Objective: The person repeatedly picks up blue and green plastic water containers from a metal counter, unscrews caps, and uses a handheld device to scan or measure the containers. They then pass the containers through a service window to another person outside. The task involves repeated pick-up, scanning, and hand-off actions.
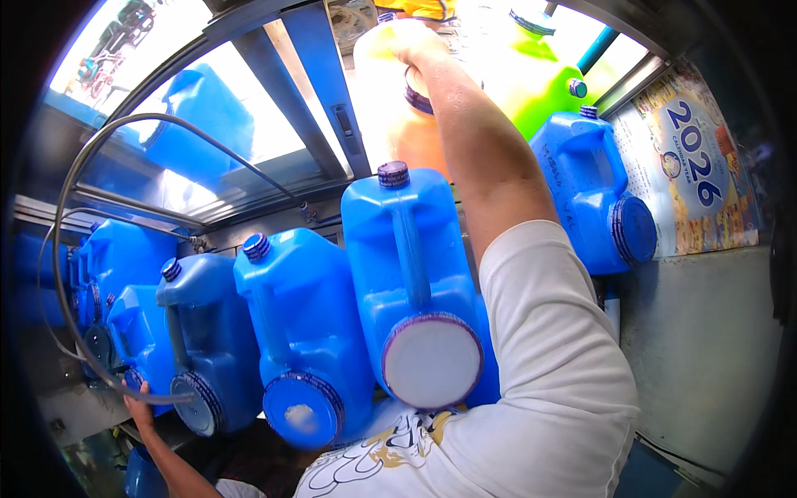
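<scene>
My right arm reaches up to a pale orange water jug (397, 124) at the bright opening. My right hand (407, 40) is closed at the top of this jug, by its handle; glare washes out the fingers. At the lower left, my left hand (139, 405) touches the round lid of a small blue jug (143, 328), thumb and fingers apart. Beside that jug stand a darker blue jug (217, 311), a bright blue jug (303, 307) and a large blue jug with a white round lid (398, 249), all upright with handles facing me.
A yellow-green jug (535, 87) stands in the opening, and another blue jug (581, 183) below it at right. A thin curved hose (60, 241) arches over the left side. Glass panes in metal frames (320, 75) rise behind. A calendar (693, 166) hangs on the right wall.
</scene>
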The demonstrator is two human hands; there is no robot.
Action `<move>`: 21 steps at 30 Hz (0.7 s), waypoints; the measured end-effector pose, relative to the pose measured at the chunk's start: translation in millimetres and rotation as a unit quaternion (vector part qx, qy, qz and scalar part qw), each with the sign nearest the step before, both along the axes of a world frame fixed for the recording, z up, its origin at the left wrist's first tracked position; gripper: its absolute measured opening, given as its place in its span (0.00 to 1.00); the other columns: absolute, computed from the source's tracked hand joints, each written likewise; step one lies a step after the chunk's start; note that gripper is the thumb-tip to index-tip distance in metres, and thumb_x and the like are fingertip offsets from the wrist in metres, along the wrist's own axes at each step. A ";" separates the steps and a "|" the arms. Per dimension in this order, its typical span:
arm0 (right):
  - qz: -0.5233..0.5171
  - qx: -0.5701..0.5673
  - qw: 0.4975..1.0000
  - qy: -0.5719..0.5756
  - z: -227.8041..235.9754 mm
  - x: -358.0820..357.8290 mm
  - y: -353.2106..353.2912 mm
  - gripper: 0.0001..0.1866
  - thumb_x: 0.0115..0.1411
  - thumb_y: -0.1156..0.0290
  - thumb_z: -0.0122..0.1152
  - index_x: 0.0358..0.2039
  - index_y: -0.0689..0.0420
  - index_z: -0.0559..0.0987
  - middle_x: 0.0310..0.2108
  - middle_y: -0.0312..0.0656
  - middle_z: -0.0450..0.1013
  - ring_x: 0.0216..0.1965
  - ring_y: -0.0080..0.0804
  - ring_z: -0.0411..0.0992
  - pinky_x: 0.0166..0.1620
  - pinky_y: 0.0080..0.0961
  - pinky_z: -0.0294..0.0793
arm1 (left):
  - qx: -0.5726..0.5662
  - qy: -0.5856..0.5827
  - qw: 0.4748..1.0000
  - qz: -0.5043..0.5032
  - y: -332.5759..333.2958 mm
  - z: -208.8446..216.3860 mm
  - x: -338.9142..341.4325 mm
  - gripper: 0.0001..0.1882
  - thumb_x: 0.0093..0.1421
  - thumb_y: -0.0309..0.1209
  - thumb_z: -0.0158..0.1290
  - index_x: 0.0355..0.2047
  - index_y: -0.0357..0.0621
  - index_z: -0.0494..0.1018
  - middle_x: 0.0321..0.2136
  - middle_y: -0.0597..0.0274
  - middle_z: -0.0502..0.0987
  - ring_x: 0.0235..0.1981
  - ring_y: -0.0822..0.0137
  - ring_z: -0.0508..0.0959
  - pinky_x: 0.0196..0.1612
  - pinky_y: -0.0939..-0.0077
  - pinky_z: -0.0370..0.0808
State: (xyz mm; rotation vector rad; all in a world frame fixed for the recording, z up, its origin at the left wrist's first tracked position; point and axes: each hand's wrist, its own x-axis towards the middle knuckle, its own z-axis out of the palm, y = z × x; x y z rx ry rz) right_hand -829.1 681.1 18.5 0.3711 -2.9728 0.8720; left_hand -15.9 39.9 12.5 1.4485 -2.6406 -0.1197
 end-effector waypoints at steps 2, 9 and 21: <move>-0.017 0.044 0.994 0.100 3.4 38.7 12.7 0.37 0.57 0.40 0.61 0.62 0.47 0.72 0.60 0.44 0.71 0.63 0.48 0.66 0.64 0.35 0.65 | -0.005 -0.026 0.999 0.031 1.2 -0.5 -0.4 0.50 0.57 0.56 0.60 0.70 0.42 0.54 0.69 0.46 0.57 0.71 0.46 0.52 0.71 0.58 0.48; 0.035 -0.061 0.995 0.077 -14.7 112.4 148.2 0.53 0.52 0.31 0.61 0.60 0.69 0.69 0.63 0.59 0.63 0.65 0.52 0.61 0.69 0.39 0.56 | 0.042 0.053 0.998 -0.005 -6.1 -1.7 -3.6 0.49 0.57 0.55 0.61 0.66 0.30 0.58 0.66 0.39 0.60 0.67 0.45 0.59 0.68 0.60 0.55; 0.164 -0.238 0.957 -0.040 -29.7 103.7 154.3 0.63 0.39 0.58 0.81 0.69 0.60 0.50 0.59 0.52 0.66 0.61 0.39 0.65 0.63 0.35 0.65 | -0.053 -0.037 0.995 -0.073 -17.1 -6.4 19.0 0.45 0.58 0.49 0.61 0.68 0.36 0.58 0.66 0.41 0.61 0.67 0.49 0.61 0.68 0.60 0.56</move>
